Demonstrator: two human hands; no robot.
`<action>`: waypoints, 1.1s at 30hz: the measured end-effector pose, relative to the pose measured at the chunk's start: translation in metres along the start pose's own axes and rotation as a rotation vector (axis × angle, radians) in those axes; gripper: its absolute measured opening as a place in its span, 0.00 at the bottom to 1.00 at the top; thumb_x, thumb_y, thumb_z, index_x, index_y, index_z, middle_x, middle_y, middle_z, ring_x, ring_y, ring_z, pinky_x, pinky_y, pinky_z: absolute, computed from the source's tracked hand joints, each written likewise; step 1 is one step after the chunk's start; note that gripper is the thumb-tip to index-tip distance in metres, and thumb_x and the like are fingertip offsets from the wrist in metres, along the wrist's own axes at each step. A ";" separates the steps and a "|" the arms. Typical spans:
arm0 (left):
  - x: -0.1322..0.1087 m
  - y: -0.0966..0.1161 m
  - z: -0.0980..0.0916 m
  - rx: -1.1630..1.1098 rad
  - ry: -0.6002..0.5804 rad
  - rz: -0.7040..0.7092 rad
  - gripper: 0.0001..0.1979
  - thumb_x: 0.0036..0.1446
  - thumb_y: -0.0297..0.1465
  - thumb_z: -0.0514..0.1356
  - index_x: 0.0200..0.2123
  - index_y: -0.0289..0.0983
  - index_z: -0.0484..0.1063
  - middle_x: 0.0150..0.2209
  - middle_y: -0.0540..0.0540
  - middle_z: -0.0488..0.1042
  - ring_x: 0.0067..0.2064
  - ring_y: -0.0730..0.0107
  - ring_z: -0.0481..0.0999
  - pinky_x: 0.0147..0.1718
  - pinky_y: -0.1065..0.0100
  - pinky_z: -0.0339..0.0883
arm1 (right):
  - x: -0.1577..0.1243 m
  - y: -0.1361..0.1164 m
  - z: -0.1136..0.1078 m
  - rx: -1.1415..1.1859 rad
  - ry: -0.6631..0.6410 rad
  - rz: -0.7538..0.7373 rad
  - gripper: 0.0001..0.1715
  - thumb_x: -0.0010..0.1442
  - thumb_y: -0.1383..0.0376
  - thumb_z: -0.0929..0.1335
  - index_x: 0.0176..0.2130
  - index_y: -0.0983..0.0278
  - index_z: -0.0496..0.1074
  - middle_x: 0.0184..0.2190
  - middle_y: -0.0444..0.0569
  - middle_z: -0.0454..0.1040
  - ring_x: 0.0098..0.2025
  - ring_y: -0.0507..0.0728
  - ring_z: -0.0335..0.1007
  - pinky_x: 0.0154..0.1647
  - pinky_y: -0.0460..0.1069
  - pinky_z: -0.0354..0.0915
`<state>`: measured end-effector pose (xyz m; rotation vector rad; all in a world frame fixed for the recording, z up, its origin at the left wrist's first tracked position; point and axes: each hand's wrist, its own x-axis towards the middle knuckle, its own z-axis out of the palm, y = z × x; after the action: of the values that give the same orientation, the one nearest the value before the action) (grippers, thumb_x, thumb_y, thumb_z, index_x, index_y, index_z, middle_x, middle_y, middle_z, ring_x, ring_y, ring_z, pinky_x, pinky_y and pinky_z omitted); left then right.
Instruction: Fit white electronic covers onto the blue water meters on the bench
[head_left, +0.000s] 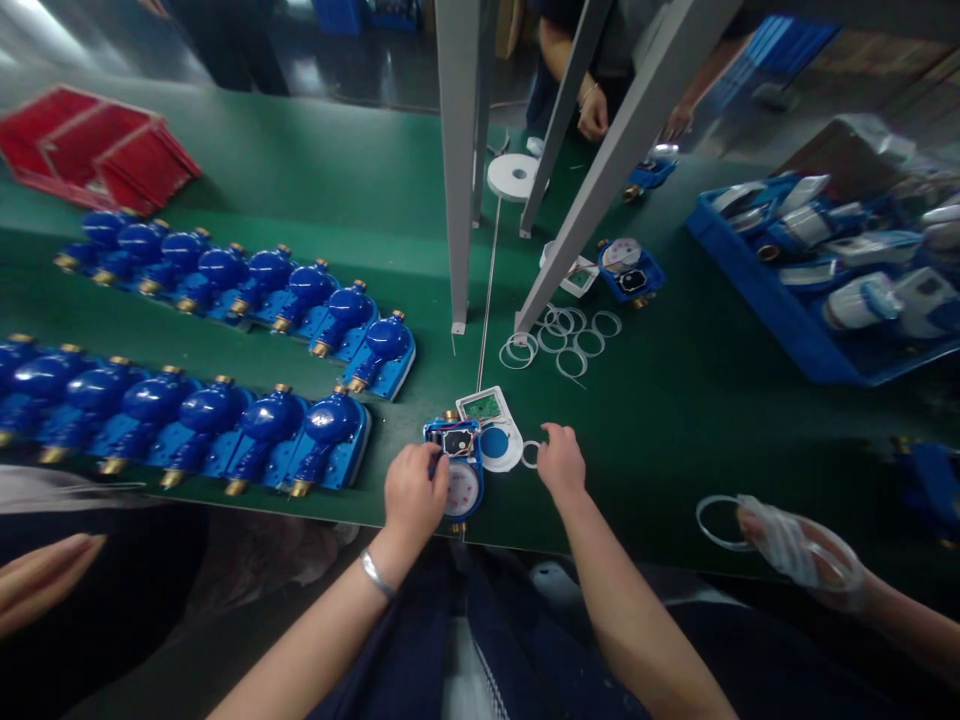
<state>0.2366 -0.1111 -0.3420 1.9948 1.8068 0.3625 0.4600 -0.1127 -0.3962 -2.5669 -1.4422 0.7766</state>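
A blue water meter (pixel 463 490) with a round white dial and a black module lies face up at the table's front edge. Curled over its left side is my left hand (pixel 415 492), closed on the housing. The meter's white cover (pixel 511 452) lies open against it, showing a green circuit board (pixel 481 408) and a round blue patch; thin wires run near the module. To the right, my right hand (pixel 562 462) has bent fingers closed at the edge of a small white ring (pixel 530 455); the fingertips are partly hidden.
Blue meters stand in two rows (pixel 274 420) on the left. Several white rings (pixel 589 342), a tape reel (pixel 517 176) and grey posts (pixel 454 180) are ahead. A red bin (pixel 97 150) and blue crate (pixel 806 355) flank them. A co-worker's hand (pixel 795 545) carries rings nearby.
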 end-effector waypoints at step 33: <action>0.091 0.068 0.053 0.339 -0.588 0.412 0.16 0.57 0.35 0.52 0.42 0.30 0.69 0.37 0.34 0.75 0.43 0.53 0.74 0.49 0.51 0.54 | -0.022 0.029 0.039 0.981 0.010 0.368 0.06 0.46 0.68 0.64 0.30 0.65 0.65 0.18 0.39 0.66 0.14 0.48 0.58 0.14 0.43 0.54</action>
<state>0.3318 -0.0326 -0.3647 2.3710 1.1428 -0.4114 0.4547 -0.1530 -0.4311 -2.0065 -0.3601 1.1334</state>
